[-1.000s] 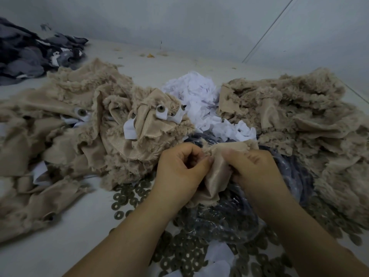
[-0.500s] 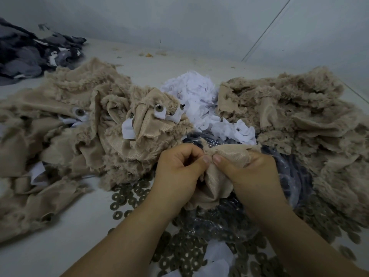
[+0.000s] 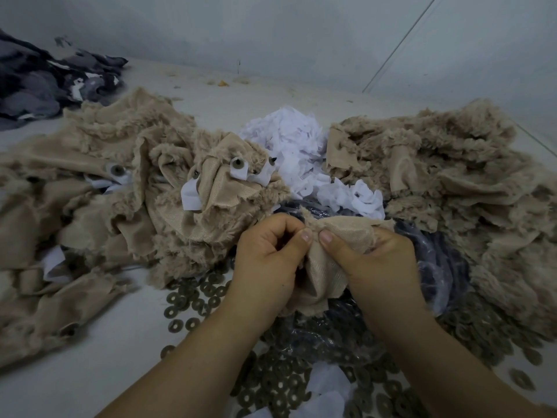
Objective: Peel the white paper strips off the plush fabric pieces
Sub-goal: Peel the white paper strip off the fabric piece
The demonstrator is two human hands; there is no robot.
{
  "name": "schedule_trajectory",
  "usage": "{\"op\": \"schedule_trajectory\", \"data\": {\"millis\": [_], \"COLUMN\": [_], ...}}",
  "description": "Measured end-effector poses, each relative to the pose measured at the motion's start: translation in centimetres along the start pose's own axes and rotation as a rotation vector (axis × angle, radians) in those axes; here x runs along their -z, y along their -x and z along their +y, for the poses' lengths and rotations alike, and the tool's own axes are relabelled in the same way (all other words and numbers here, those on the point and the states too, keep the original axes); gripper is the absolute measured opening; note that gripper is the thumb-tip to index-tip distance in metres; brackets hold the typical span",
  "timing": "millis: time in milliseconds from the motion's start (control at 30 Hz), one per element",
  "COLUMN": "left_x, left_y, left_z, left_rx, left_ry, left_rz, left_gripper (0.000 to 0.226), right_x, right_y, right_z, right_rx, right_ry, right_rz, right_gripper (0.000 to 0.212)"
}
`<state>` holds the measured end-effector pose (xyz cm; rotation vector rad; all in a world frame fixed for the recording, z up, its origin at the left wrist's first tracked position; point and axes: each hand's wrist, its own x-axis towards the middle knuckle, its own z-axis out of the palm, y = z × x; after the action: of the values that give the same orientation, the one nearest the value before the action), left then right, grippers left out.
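A: In the head view, what is changing?

B: The right hand (image 3: 381,260) is sliding further over the small beige plush fabric piece (image 3: 337,236), its thumb now lying tip to tip with the left thumb. A second ago they were slightly apart. I judge they are feeling for a strip's edge; no white paper is showing on this piece.

A: And the grips?

B: The left hand (image 3: 268,254) is curling round the piece's left edge, thumb pinching it. The right hand is clutching the bunched cloth from the right. The piece is being held between them, above the crinkled dark plastic bag (image 3: 434,267).

A: Counts?

B: Two beige plush heaps: the left heap (image 3: 99,212) and the right heap (image 3: 452,182). On the left heap, roughly four white paper strips (image 3: 190,197) are showing, some with round grey eye studs. One pile of peeled white paper scraps (image 3: 298,146) is lying between the heaps. The flat olive ring washers (image 3: 193,300) are too many to count. One dark grey cloth bundle (image 3: 45,82) is lying far left.
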<state>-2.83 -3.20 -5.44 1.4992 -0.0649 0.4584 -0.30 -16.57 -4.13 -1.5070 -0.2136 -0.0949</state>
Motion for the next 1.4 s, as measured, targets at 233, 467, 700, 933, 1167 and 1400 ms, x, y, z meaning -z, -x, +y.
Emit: {"op": "schedule_trajectory", "data": {"millis": [233, 467, 700, 933, 1167, 1400], "left_x": [-0.3, -0.4, -0.3, -0.3, -0.2, -0.3], "left_y": [0.0, 0.0, -0.1, 0.0, -0.1, 0.1], "left_z": [-0.3, -0.5, -0.6, -0.3, -0.3, -0.1], "left_rx": [0.004, 0.035, 0.064, 0.067, 0.075, 0.079], "left_ry": [-0.036, -0.082, -0.051, -0.014, -0.002, 0.020], "left_rz": [0.017, 0.012, 0.022, 0.003, -0.011, 0.000], "left_gripper": [0.020, 0.021, 0.024, 0.021, 0.022, 0.029], "right_x": [-0.1, -0.2, -0.5, -0.4, -0.6, -0.5], "right_y": [0.3, 0.0, -0.2, -0.3, -0.3, -0.3], "right_z": [0.1, 0.6, 1.4, 0.6, -0.5, -0.3], "right_rx": [0.025, -0.082, -0.264, -0.347, -0.611, -0.671], "right_ry": [0.017, -0.047, -0.081, -0.311, -0.572, -0.572], "right_rz": [0.018, -0.036, -0.157, -0.189, -0.228, -0.289], "right_gripper": [0.022, 0.008, 0.052, 0.040, 0.047, 0.046]}}
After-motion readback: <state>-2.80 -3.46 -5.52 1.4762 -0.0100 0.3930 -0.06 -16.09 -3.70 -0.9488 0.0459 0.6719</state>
